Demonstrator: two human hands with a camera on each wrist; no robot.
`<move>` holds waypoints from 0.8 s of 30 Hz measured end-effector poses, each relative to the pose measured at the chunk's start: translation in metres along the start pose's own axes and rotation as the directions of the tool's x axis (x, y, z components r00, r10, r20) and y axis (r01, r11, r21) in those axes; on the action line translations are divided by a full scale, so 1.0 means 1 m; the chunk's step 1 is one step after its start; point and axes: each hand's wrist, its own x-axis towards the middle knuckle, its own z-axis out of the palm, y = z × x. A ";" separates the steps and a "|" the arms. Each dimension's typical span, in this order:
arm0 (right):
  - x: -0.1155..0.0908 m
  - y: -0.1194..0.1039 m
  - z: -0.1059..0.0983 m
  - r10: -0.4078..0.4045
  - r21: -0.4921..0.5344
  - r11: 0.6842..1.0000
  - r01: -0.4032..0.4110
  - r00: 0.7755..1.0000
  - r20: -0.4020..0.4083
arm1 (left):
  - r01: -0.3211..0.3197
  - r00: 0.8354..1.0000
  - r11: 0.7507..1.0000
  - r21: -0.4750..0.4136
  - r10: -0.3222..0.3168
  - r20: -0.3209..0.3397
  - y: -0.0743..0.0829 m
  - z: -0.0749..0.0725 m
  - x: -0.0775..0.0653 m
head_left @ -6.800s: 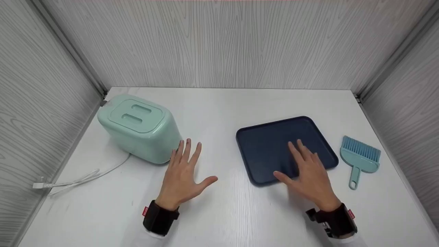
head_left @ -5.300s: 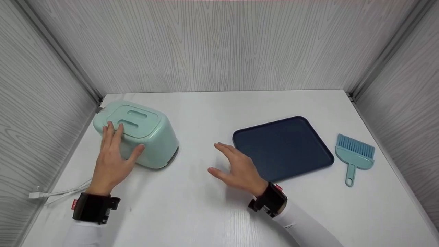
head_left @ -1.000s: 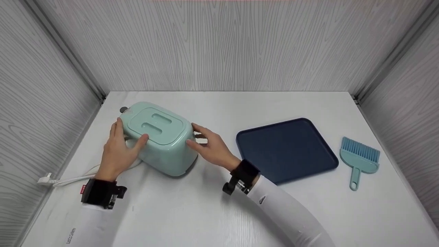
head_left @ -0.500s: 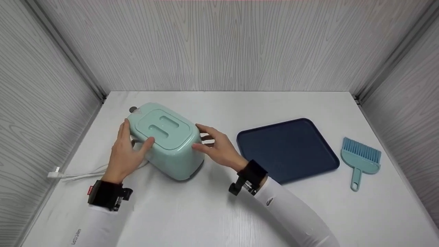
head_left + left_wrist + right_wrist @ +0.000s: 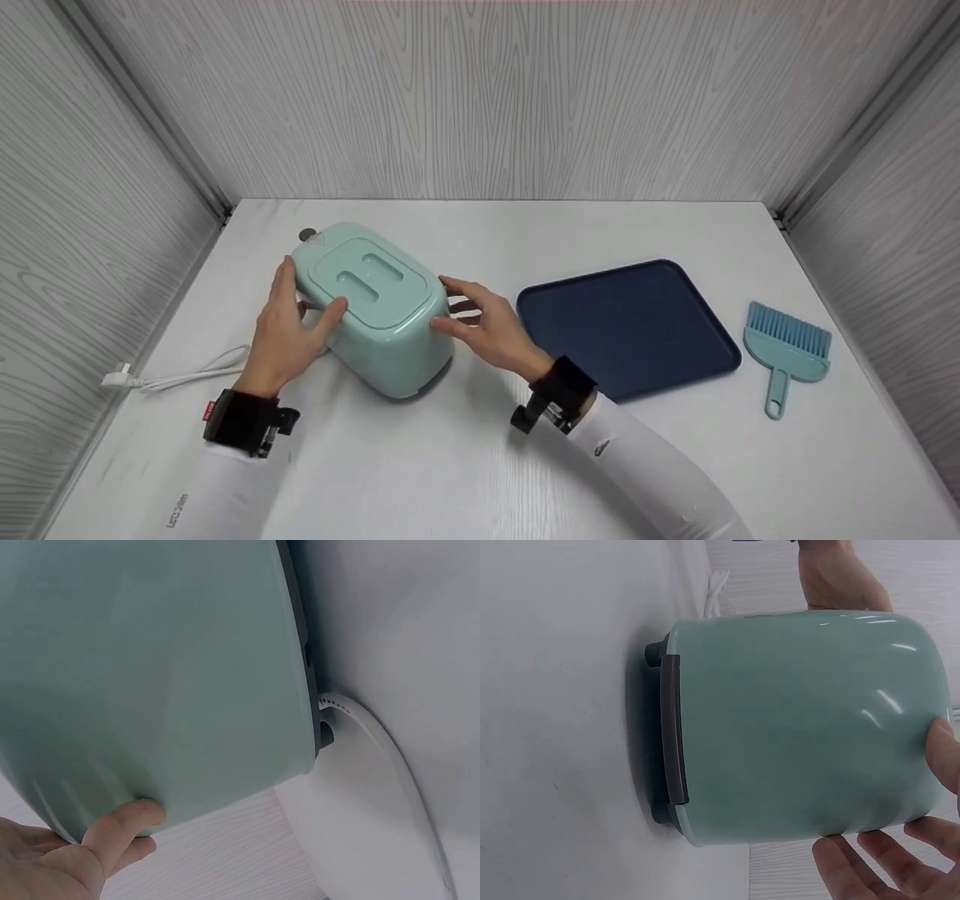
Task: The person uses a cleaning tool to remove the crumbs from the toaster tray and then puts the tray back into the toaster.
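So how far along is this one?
Done: the mint appliance is farther right than at first and slightly turned. In hand: the left hand and right hand hold it between them. Left, probably: letting go, since both hands are on it. The tray and brush lie untouched.

Wood-grain panels [image 5: 480, 97] around a white tabletop [image 5: 420, 480] suggest a booth-like workspace
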 end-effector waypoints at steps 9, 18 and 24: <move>-0.011 -0.014 -0.002 -0.027 -0.036 0.999 0.026 0.999 -0.026 | -0.020 1.000 1.000 -0.009 0.019 -0.012 0.001 0.004 -0.004; -0.019 -0.042 -0.002 -0.049 -0.023 0.999 0.049 0.999 -0.011 | -0.016 1.000 0.993 -0.118 0.015 -0.012 -0.008 0.005 -0.009; -0.023 -0.044 0.000 -0.063 -0.030 0.998 0.063 0.998 -0.020 | -0.016 1.000 0.988 -0.155 0.014 -0.009 -0.008 0.004 -0.009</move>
